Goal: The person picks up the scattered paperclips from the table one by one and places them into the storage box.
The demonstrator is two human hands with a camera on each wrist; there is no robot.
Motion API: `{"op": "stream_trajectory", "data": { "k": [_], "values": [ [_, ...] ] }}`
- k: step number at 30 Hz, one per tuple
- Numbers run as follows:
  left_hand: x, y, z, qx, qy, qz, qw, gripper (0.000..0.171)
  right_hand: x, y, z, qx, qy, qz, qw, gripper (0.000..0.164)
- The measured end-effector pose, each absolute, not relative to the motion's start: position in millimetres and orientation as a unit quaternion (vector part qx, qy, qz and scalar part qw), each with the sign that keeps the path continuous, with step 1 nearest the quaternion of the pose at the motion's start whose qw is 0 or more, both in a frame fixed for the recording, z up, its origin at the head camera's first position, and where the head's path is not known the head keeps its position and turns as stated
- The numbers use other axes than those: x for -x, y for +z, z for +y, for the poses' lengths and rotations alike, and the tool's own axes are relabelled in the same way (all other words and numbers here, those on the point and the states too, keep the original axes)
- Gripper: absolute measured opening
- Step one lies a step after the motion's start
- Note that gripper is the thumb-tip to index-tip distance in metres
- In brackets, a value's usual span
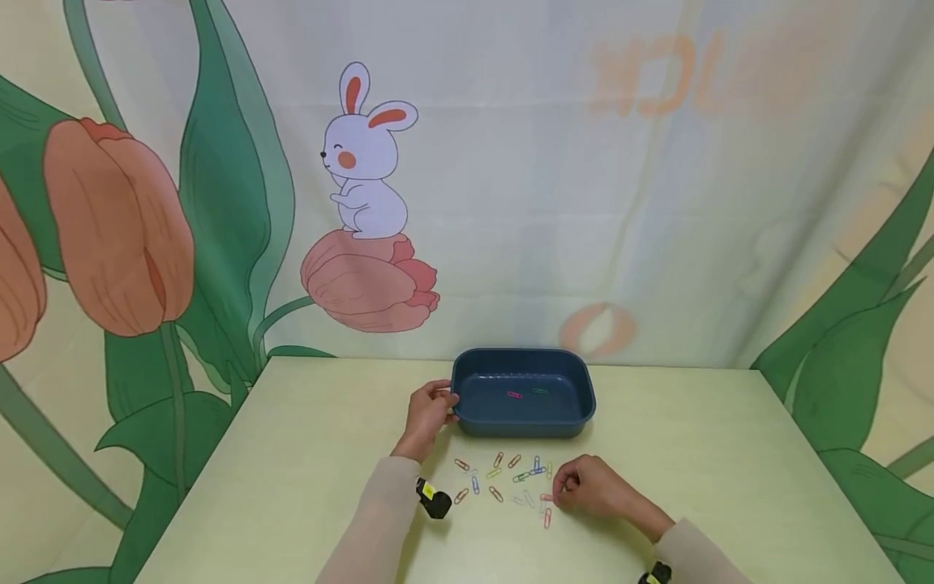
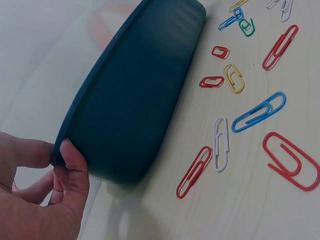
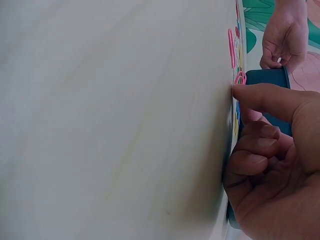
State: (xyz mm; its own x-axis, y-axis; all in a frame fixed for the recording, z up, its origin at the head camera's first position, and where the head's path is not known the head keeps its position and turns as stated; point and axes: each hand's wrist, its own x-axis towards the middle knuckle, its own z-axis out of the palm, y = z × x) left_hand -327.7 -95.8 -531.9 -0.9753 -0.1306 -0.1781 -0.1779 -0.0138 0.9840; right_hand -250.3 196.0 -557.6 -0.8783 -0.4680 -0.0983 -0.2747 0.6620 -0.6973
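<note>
A dark blue rectangular basin point(image 1: 525, 427) stands on the table, with a pink paper clip point(image 1: 515, 395) and a green paper clip point(image 1: 540, 392) lying inside. My left hand point(image 1: 429, 414) grips its left end; in the left wrist view the thumb and fingers pinch the rim point(image 2: 90, 80). At the right side of a spread of loose paper clips, my right hand point(image 1: 594, 485) is down at the table. Its thumb and forefinger pinch a pink paper clip point(image 3: 241, 77), while the other fingers are curled. The forefinger's tip is partly hidden behind the thumb.
Several red, blue, yellow, green and white paper clips lie in front of the basin, among them a blue one point(image 2: 259, 112) and a red one point(image 2: 194, 172). A printed curtain point(image 1: 511, 203) hangs behind the pale table point(image 1: 292, 454).
</note>
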Motion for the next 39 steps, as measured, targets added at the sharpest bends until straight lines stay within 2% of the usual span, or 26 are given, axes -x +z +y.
{"op": "stream_trajectory", "data": {
  "k": [11,25,39],
  "values": [
    [326.2,-529.9,-97.3,0.104,0.705,0.701,0.015,0.034,252.5,-540.0,192.4,0.21,-0.368,0.897,0.124,0.011],
    [329.1,-529.8,-97.0,0.105,0.704,0.702,0.01,0.033,276.9,-491.5,195.2,0.201,-0.408,0.888,0.067,0.006],
    [326.5,-530.7,-98.0,0.107,0.705,0.701,0.015,0.036,299.1,-468.9,191.6,0.16,-0.448,0.876,0.077,0.008]
  ]
}}
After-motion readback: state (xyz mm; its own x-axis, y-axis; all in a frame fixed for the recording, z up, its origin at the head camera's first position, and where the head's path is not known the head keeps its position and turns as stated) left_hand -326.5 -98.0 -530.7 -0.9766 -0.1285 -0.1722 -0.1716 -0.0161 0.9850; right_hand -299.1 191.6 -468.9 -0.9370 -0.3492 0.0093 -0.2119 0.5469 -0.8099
